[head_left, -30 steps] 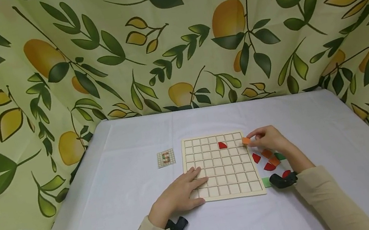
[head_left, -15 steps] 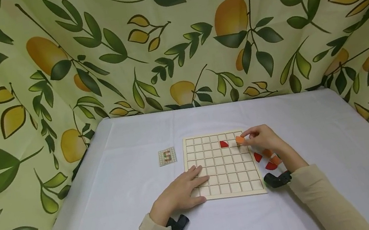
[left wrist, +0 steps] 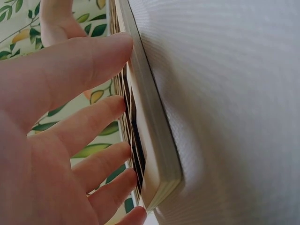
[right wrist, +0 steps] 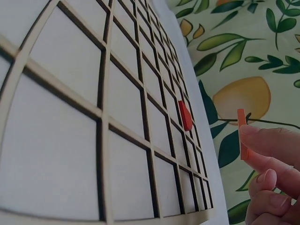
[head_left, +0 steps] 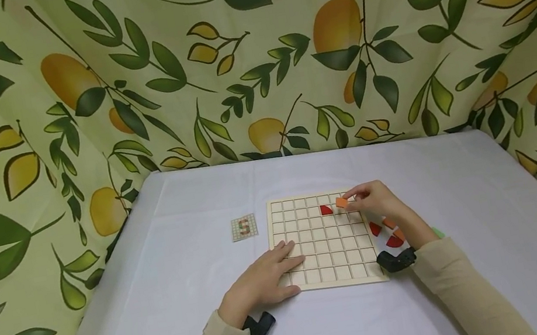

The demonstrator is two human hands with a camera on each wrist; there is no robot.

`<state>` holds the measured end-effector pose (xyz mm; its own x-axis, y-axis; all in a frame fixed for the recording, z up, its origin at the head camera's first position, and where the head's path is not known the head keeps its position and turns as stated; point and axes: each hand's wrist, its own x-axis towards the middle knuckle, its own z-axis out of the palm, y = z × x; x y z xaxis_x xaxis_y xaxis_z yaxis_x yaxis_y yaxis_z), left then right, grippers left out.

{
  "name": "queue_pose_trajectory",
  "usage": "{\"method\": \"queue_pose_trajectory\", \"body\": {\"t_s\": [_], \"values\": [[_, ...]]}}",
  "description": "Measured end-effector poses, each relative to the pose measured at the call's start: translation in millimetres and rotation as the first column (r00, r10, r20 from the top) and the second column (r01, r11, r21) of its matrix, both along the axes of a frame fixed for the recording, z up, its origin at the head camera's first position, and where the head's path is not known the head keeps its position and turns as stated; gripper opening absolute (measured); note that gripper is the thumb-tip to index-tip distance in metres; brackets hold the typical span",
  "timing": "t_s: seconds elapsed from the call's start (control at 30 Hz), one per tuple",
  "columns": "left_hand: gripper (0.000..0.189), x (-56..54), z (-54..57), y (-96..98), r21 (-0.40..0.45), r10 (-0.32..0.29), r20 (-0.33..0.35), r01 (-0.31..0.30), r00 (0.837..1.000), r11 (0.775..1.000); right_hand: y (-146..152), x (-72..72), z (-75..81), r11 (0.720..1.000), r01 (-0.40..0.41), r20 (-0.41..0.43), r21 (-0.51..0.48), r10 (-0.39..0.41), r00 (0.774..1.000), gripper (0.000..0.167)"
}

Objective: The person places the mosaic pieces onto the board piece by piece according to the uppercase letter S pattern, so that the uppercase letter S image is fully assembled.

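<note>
Now an orange tile (head_left: 341, 202) juts from pinched right-hand fingertips (right wrist: 255, 136).

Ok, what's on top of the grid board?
A red wedge lies on the board. The left hand rests on its near left part, hiding what is beneath. The right hand holds an orange square above the far right part, covering some of that too.

Hands (head_left: 265, 277), 2 | gridded board (head_left: 322, 252), 1 | small patterned card (head_left: 243, 227), 1 | red pieces (head_left: 326, 210), 3 visible | orange pieces (head_left: 341, 202), 3 visible | green pieces (head_left: 438, 232), at least 1, count is obscured | black wrist devices (head_left: 260, 326), 2 | white-covered table (head_left: 192, 221), 1
</note>
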<state>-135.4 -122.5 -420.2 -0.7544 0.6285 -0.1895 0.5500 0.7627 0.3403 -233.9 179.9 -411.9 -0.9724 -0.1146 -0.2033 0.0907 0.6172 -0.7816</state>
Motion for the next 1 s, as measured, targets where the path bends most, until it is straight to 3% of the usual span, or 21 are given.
{"method": "queue_pose_trajectory", "body": {"t_s": [0.37,0.6,1.0], "values": [[0.06,-0.6,0.3,-1.6,-0.001,0.007,0.016,-0.007,1.0,1.0,-9.3,-2.2,-0.4,0.997,-0.059,-0.051,-0.049,0.056,0.997,0.037],[0.06,0.0,-0.2,-1.1,0.011,0.001,0.016,-0.001,1.0,1.0,-16.4,-3.0,-5.4,0.992,-0.042,-0.006,-0.115,0.041,0.999,0.04],[0.059,0.8,1.6,0.0,0.005,0.004,0.016,-0.004,1.0,1.0,-27.1,-8.6,-13.4,0.992,-0.063,-0.035,-0.109,0.06,0.998,0.036]]}}
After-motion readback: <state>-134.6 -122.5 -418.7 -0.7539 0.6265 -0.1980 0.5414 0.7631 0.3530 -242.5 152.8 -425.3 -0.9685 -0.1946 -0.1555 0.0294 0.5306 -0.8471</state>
